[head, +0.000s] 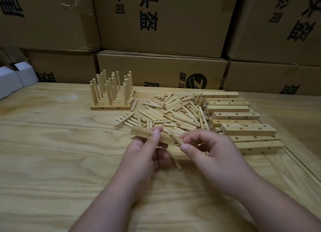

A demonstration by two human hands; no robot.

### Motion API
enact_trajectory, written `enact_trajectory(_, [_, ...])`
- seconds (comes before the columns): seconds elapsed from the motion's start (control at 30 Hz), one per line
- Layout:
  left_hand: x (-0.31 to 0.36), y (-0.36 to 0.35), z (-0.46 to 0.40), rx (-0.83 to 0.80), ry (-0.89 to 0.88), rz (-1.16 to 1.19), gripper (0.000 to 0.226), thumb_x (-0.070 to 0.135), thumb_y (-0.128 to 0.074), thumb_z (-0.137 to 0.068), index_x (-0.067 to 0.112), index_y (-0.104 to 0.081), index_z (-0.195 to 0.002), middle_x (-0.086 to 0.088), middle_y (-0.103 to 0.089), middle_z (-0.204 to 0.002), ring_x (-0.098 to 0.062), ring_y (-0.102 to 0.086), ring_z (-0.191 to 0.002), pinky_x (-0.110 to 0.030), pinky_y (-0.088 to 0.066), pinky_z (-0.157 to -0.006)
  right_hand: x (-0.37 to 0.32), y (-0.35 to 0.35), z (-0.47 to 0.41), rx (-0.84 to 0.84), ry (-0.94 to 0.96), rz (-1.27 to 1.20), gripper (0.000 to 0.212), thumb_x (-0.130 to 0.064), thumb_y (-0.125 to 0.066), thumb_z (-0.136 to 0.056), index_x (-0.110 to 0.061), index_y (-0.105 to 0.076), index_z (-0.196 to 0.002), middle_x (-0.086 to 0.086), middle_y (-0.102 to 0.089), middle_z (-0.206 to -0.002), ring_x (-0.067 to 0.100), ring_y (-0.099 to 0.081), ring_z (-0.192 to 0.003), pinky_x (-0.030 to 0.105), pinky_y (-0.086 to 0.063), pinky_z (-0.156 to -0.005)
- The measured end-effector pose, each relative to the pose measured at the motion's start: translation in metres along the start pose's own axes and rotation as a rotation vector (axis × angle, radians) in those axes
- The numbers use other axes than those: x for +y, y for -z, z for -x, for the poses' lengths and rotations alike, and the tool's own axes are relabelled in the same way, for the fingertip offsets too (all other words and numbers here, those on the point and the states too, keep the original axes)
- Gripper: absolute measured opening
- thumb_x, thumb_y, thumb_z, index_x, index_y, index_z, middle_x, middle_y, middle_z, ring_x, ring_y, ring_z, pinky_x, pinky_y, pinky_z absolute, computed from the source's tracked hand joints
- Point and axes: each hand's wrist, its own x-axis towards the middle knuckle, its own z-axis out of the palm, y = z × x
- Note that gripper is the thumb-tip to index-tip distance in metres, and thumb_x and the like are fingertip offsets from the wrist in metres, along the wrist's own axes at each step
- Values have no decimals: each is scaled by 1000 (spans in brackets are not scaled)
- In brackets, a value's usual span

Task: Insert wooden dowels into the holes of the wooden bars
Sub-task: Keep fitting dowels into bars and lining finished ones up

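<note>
My left hand (147, 153) grips a wooden bar (140, 132) with holes, held lengthwise just above the table. A dowel (174, 153) passes through one of its holes and sticks out below. My right hand (208, 150) pinches the bar's right end and the dowel's top between thumb and fingers. A loose pile of dowels (172, 111) lies just beyond my hands. Bare bars (236, 117) are stacked to the right of the pile. Several bars with upright dowels (111, 92) stand side by side at the back left.
Stacked cardboard boxes (163, 66) with black print wall off the far side of the wooden table (52, 153). White boxes (15, 77) sit at the far left edge. A raised strip (302, 169) runs along the table's right side.
</note>
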Motion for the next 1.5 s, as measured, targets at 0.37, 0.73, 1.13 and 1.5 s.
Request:
enact_trajectory(0.37, [6,1,-2,146,-28,132,42,47,-63,-79,13,-76,-100,-8,-77,-88,-14,-72,-70,-27,-59,-57,-3,7,-2,93,-70,-112,7,-27,-73,-88,-29,-73,-82,-17,-74,-95,3,-69,-87,22,-56,-73])
enact_trajectory(0.73, [4,5,3,40,6,-96,46,56,-58,-85,20,-78,-107,-1,-56,-63,-13,-45,-46,-22,-38,-43,-3,6,-1,66,-53,-49,13,-20,-76,-87,-32,-73,-87,-22,-70,-83,-1,-58,-60,11,-44,-56])
enact_trajectory(1.13, [8,1,9,-50,-23,-215,37,52,-58,-84,24,-80,-95,8,-68,-66,-2,-60,-51,-14,-45,-46,-6,7,0,105,21,-45,17,-21,-79,-85,-37,-74,-85,-15,-70,-79,3,-60,-61,11,-45,-54])
enact_trajectory(1.5, [6,0,9,-64,-34,-235,32,53,-60,-82,29,-80,-86,10,-70,-65,0,-62,-53,-13,-46,-48,-5,8,-1,121,23,-2,13,-22,-81,-83,-34,-76,-83,-22,-70,-78,-1,-62,-65,8,-43,-57])
